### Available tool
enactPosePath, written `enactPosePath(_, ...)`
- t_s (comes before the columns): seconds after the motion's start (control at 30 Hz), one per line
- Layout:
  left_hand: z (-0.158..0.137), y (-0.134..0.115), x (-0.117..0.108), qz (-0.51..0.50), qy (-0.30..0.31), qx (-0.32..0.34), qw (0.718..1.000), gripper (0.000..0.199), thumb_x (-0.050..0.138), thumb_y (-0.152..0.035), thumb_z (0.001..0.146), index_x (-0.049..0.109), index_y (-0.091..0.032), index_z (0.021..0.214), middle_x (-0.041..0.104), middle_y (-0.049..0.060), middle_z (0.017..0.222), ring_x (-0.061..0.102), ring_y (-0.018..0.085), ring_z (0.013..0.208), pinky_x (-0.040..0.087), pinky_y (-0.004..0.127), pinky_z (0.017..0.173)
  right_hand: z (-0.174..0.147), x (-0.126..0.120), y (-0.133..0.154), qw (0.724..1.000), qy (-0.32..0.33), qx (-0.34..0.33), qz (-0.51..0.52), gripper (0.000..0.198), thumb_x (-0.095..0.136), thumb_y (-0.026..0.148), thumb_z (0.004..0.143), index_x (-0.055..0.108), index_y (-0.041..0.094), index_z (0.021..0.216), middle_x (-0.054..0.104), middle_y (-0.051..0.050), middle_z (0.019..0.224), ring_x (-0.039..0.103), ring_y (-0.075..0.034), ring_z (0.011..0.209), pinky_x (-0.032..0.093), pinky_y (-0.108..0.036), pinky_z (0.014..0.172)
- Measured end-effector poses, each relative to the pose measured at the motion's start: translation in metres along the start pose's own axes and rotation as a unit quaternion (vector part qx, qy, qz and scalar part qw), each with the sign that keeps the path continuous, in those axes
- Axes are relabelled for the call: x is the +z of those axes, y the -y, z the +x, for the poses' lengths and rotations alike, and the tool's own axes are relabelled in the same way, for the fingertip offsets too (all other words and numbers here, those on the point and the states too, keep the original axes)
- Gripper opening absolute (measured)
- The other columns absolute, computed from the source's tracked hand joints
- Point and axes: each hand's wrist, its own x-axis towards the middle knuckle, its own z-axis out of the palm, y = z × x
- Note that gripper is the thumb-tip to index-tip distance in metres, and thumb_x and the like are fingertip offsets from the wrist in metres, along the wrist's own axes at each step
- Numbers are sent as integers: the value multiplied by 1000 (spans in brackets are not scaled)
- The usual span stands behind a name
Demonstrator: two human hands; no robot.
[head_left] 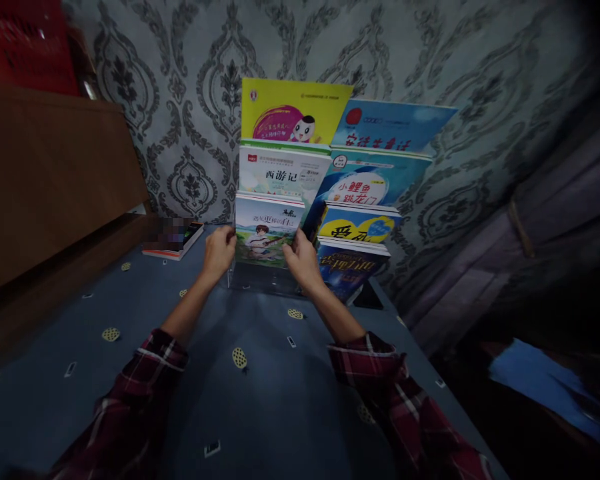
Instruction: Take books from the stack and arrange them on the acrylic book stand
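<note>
My left hand (221,251) and my right hand (301,257) grip the side edges of a book (267,230) with a seated figure on its cover. It stands upright in the lowest front tier of a clear stepped rack (265,279). Behind it rise a white-and-green book (285,170) and, higher up, a yellow book (280,110). To the right, a second column holds blue books (390,127), a yellow-and-blue book (357,223) and, at the front, a dark blue book (347,267) close to my right hand.
Another book (173,248) lies flat at the back left, its cover partly blurred. A brown wooden cabinet (55,180) with a red bag (25,47) on top borders the left. Patterned wallpaper (180,100) rises behind the rack. A curtain (500,247) hangs at the right.
</note>
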Motion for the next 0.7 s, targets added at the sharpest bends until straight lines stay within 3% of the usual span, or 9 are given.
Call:
enactPosePath(0.23,-2,0,4,3,-9,5,1000,18,53,-14,87,71,-15,90,71,9,90,63,23,90,48,34,87,-2,1,10,998,-19,4,-66,75,51,24,82,38,9,155,69,-10,83,64,-29,77,53,-48,80)
enactPosePath(0.43,-3,1,6,4,-21,5,1000,17,54,-13,86,70,-18,88,69,7,88,62,22,88,48,33,86,-1,6,8,996,-20,1,-86,80,51,27,82,32,1,155,69,-15,91,66,-33,84,54,-48,82)
enactPosePath(0.7,-6,3,10,-10,-29,14,999,18,52,-11,84,67,-18,90,66,7,91,62,24,91,49,37,90,-2,4,9,997,-32,3,-66,79,51,26,80,34,8,155,71,-19,118,68,-37,100,54,-52,91)
